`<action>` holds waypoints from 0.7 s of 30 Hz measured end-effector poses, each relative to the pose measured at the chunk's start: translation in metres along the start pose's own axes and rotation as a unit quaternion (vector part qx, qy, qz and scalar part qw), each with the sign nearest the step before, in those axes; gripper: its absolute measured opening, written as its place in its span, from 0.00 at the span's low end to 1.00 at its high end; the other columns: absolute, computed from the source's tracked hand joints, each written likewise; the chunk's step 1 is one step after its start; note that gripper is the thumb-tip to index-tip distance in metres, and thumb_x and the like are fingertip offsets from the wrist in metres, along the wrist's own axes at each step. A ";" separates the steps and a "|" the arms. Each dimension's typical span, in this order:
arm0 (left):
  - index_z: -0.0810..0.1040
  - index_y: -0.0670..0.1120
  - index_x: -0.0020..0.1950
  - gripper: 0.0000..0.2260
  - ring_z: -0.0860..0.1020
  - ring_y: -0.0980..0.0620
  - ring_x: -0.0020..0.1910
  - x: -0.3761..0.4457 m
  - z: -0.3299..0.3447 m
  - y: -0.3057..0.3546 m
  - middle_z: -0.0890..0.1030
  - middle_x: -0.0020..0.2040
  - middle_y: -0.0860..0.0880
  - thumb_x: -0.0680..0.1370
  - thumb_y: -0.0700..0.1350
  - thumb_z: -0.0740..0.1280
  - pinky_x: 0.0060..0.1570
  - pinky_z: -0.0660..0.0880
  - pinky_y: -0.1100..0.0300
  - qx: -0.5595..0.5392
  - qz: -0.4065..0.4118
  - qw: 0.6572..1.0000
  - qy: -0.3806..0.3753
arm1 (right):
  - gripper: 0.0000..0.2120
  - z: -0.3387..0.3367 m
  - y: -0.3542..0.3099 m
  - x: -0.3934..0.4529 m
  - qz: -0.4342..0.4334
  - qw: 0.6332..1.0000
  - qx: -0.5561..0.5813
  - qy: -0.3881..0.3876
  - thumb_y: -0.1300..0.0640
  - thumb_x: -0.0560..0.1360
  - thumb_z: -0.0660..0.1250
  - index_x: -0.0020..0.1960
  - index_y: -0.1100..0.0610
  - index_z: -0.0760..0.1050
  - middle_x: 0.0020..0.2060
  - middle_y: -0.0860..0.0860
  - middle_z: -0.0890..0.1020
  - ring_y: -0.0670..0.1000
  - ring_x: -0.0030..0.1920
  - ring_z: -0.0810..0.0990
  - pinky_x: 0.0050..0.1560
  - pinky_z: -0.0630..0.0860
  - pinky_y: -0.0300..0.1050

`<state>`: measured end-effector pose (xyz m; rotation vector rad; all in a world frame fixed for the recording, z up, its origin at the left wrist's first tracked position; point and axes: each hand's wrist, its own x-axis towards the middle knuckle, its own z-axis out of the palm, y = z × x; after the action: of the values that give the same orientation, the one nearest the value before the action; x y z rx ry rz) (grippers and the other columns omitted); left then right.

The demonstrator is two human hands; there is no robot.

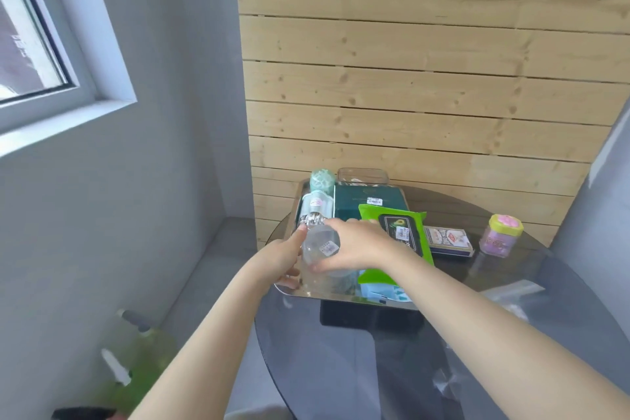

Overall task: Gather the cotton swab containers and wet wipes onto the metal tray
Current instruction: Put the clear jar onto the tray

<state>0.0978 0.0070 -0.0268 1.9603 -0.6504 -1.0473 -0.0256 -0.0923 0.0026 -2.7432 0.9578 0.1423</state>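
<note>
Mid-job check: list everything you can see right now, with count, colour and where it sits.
metal tray: one, silver, left part of the table
glass table: one, dark, round
clear round container: one, transparent, over the tray's near left, held by both hands
wet wipes pack: one, bright green, on the tray's right side
dark green box: one, back of tray
pale green container: one, tray's far left corner
card box: one, blue, on the table right of the tray
small jar: one, purple with yellow lid, far right
left hand: grips the clear container
right hand: grips it too
</note>
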 end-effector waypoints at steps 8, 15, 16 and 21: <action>0.75 0.46 0.65 0.27 0.83 0.42 0.50 0.013 0.011 -0.004 0.81 0.57 0.42 0.76 0.63 0.56 0.55 0.79 0.46 -0.033 0.019 0.999 -0.021 | 0.47 0.009 0.000 0.007 0.019 0.996 -0.082 -0.008 0.23 0.61 0.59 0.72 0.48 0.62 0.64 0.54 0.75 0.60 0.67 0.65 0.69 0.55 0.53; 0.79 0.49 0.58 0.12 0.80 0.44 0.56 0.007 0.017 0.004 0.81 0.56 0.45 0.80 0.47 0.58 0.55 0.79 0.48 -0.039 0.068 0.997 0.018 | 0.42 0.003 0.009 -0.001 -0.002 0.994 -0.100 -0.050 0.28 0.68 0.59 0.75 0.48 0.57 0.59 0.56 0.77 0.60 0.67 0.63 0.70 0.51 0.56; 0.79 0.50 0.55 0.11 0.80 0.44 0.55 0.006 0.017 0.005 0.81 0.56 0.45 0.80 0.47 0.58 0.56 0.79 0.48 -0.044 0.075 0.996 0.029 | 0.40 0.002 0.010 -0.001 -0.007 0.994 -0.094 -0.059 0.29 0.69 0.60 0.75 0.48 0.58 0.58 0.55 0.78 0.59 0.67 0.63 0.70 0.50 0.56; 0.73 0.47 0.68 0.18 0.74 0.45 0.65 0.007 0.021 0.009 0.76 0.66 0.46 0.79 0.47 0.59 0.67 0.70 0.46 -0.068 0.113 0.990 0.058 | 0.38 0.007 0.010 0.000 0.000 0.995 -0.101 -0.020 0.29 0.69 0.59 0.74 0.44 0.58 0.71 0.57 0.69 0.58 0.71 0.64 0.73 0.47 0.55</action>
<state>0.0830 -0.0121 -0.0298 1.7682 -0.6999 -0.8101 -0.0320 -0.0981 -0.0058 -2.9100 0.9822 0.3080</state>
